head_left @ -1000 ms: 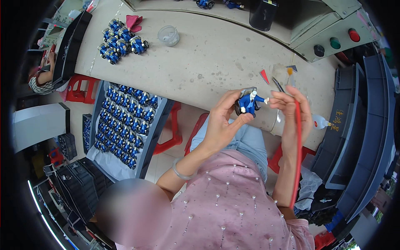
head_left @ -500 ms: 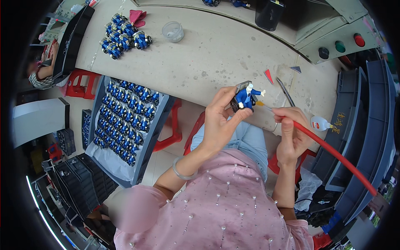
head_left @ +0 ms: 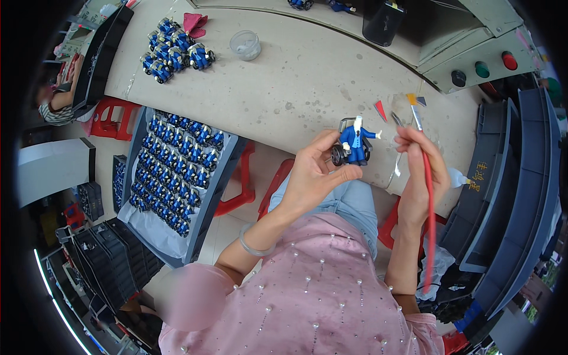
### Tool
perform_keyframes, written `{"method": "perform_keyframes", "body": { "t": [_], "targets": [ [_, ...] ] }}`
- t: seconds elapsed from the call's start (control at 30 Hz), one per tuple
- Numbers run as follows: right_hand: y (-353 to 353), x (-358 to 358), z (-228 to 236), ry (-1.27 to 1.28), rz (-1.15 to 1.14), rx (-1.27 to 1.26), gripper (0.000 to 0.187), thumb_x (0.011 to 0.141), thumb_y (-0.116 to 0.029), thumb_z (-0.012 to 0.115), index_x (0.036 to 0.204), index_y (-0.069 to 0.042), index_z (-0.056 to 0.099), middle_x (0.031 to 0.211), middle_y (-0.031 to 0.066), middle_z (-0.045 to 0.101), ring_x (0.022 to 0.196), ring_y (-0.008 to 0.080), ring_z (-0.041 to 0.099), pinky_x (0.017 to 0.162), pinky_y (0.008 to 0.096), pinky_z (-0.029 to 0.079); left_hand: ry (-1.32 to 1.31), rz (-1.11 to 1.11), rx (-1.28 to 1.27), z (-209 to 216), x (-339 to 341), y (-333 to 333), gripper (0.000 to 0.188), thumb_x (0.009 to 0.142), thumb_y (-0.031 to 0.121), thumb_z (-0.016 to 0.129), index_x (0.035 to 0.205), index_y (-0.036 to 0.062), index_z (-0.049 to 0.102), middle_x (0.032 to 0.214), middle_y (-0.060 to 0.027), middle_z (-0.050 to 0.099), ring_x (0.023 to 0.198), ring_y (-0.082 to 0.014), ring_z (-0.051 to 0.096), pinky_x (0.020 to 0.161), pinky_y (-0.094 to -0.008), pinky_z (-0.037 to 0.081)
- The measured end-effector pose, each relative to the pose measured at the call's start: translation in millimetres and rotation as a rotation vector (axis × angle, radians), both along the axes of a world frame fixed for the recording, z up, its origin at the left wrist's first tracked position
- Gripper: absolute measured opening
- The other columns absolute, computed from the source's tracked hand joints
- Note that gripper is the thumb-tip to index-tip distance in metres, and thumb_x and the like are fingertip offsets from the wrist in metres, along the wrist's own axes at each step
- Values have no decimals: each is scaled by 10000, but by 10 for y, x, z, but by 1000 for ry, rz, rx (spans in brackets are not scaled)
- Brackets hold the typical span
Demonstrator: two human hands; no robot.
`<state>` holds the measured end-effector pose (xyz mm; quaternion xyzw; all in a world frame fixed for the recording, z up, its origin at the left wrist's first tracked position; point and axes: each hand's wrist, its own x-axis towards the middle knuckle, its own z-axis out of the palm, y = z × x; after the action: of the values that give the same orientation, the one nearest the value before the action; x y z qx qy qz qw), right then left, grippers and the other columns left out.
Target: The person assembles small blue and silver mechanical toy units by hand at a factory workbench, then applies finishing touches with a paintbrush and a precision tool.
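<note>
Between the fingers and thumb of my left hand (head_left: 313,174) is a figurine (head_left: 355,143), seated in a dark-wheeled wheelchair. It has a blue suit, a white head and one arm stretched to the right. My right hand (head_left: 421,168) grips a paintbrush (head_left: 428,231) by its long red handle. Its yellow bristles point away over the table, apart from the figurine. Just beyond that hand lie a slim dark metal tool (head_left: 396,118), partly hidden by the fingers, a red triangular piece (head_left: 380,111) and a dark triangular piece (head_left: 421,101).
Several similar figurines stand on the table (head_left: 284,77) at far left, near a red cloth (head_left: 195,25) and a clear cup (head_left: 245,45). A grey crate (head_left: 216,204) at left holds rows more. At right are a white bottle (head_left: 457,177) and stacked grey crates (head_left: 482,201).
The brush has swung away from the figurine, its bristles now pointing up and its handle hanging down. My left hand has turned the figurine more upright, facing me.
</note>
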<state>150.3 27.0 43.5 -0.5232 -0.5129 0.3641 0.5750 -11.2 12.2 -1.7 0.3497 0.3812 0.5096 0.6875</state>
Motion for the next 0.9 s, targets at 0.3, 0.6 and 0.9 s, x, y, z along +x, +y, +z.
{"method": "perform_keyframes", "body": {
  "t": [0.3,0.6,0.9],
  "targets": [
    [103,-49,-92,215,221,-243,123,857,-14,622,950,-12,543,1008,134,634,895,135,618,813,264,486,-3,-30,41,102,44,-19,517,772,22,721,1204,-17,439,1073,-87,554,959,-105,566,827,-246,476],
    [119,-49,-79,260,216,-295,127,841,6,635,890,-38,526,958,107,628,878,126,618,786,246,488,-91,-58,-93,176,15,-19,500,800,20,693,1213,-22,414,1063,-91,546,950,-101,566,813,-225,481],
    [89,-27,-222,304,265,-252,150,861,36,582,933,-46,479,1024,113,610,940,148,607,846,273,474,410,43,215,86,-5,-70,543,694,2,780,1170,5,520,1046,-32,583,866,-39,521,603,-180,361]
  ]
}}
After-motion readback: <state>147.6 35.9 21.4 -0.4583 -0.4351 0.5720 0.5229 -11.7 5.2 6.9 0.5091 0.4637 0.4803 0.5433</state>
